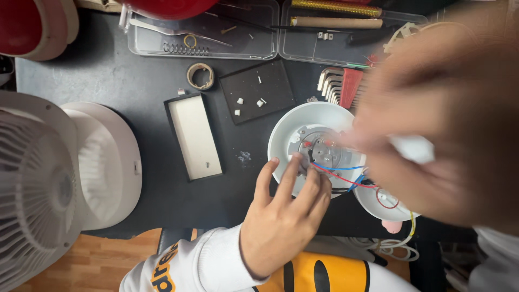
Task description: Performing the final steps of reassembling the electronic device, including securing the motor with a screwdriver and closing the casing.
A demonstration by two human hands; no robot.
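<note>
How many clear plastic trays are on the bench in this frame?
2. One clear tray lies at the top centre holding a spring and small tools; the second clear tray sits right beside it, holding rods. The blurred right hand may hide more.

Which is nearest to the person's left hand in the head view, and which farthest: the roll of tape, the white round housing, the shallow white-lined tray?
From the left hand:
1. White round housing, under the fingers.
2. Shallow white-lined tray, to its left.
3. Roll of tape, up beyond the tray.
</note>
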